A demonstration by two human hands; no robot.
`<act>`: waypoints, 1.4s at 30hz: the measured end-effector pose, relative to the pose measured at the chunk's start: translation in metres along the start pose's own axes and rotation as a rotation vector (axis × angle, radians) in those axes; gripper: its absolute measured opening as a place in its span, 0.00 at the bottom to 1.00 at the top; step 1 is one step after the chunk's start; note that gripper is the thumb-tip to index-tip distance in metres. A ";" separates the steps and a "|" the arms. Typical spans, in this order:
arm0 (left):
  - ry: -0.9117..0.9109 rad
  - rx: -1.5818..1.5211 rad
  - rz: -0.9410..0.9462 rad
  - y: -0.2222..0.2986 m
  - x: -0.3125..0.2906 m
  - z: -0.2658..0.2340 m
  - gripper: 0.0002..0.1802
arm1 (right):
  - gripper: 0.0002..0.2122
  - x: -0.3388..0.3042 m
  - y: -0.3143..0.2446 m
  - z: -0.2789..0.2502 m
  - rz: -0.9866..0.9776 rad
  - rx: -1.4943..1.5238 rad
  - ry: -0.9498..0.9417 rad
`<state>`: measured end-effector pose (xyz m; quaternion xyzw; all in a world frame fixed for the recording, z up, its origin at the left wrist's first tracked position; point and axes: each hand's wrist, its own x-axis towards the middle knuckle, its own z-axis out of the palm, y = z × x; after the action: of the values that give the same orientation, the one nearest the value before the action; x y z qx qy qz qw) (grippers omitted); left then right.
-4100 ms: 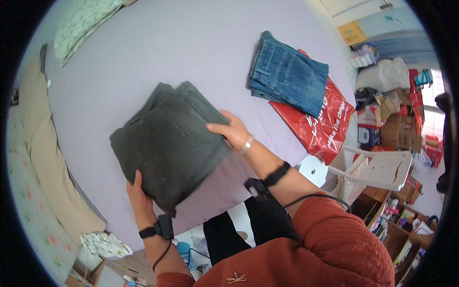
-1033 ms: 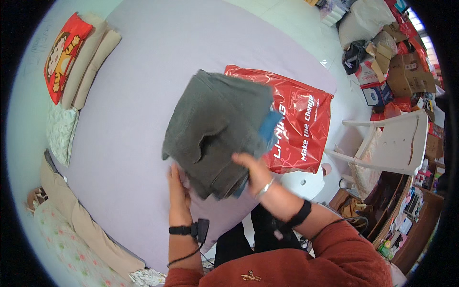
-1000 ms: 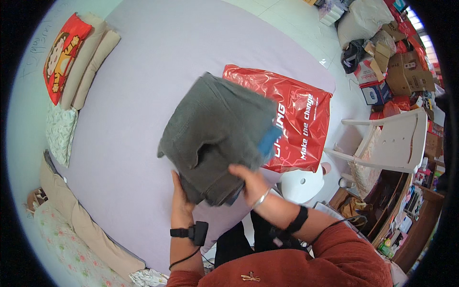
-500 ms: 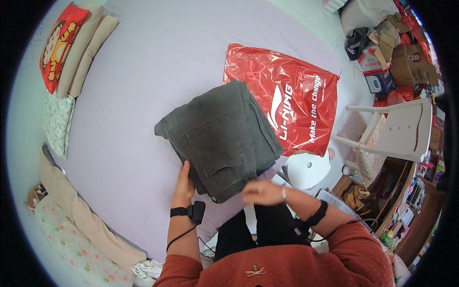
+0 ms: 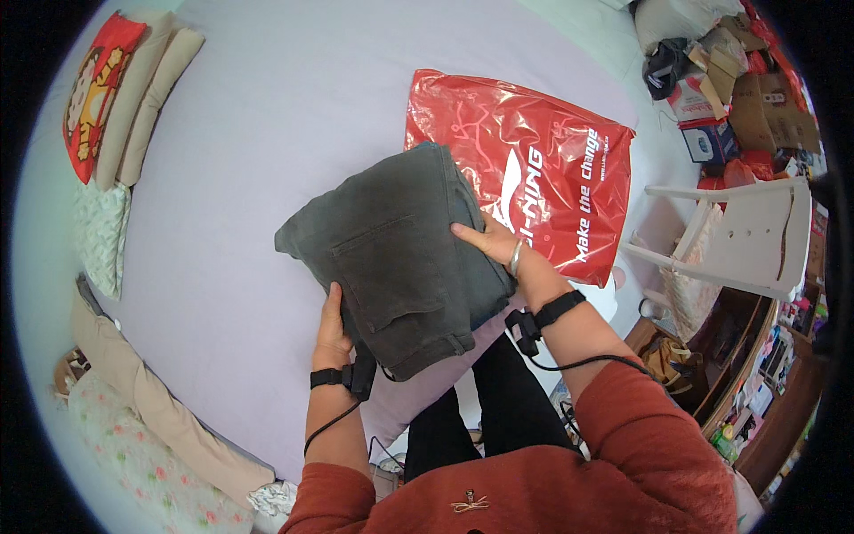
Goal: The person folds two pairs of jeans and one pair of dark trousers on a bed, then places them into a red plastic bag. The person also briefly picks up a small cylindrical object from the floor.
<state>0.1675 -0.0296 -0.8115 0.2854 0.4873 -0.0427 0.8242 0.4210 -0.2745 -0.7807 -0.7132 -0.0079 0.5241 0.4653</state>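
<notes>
At the far left, a red cartoon pillow [image 5: 93, 89] stands against two beige cushions [image 5: 133, 98], with a pale leaf-patterned pillow [image 5: 100, 231] just below them in view; a long beige padded strip [image 5: 156, 392] runs along the edge of the bed [image 5: 222, 196], which is spread with a lavender sheet. Next comes the left hand [image 5: 333, 331], its thumb laid on top of the folded dark grey trousers [image 5: 391, 258] at their left side, its other fingers mostly hidden by the cloth. The trousers, held over the near part of the bed with a back pocket facing up, are gripped from both sides; whether they also rest on the sheet I cannot tell. On their right side, the right hand [image 5: 494, 242] pinches the layered folds, thumb above and the remaining fingers largely out of sight. Behind and to the right, a red plastic bag [image 5: 578, 178] lies flat, partly covered by the trousers. Farther right are a white chair [image 5: 756, 238] and, beyond it, cardboard boxes [image 5: 765, 111].
</notes>
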 end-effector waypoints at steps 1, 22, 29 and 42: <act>0.014 0.024 -0.006 0.001 0.000 0.001 0.49 | 0.51 0.002 -0.001 -0.003 0.042 0.061 -0.054; 0.003 0.028 0.171 -0.026 -0.085 0.044 0.35 | 0.42 -0.066 0.000 0.039 -0.191 -0.017 -0.094; 0.176 -0.051 0.099 -0.125 -0.153 0.022 0.33 | 0.43 -0.129 0.034 0.058 -0.094 -0.324 -0.089; 0.126 -0.066 -0.099 -0.157 -0.111 -0.050 0.35 | 0.29 -0.104 0.089 -0.009 -0.449 -0.354 0.769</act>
<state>0.0165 -0.1581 -0.8053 0.2356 0.5530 -0.0493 0.7976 0.3391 -0.3828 -0.7635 -0.9044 -0.0783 0.0992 0.4076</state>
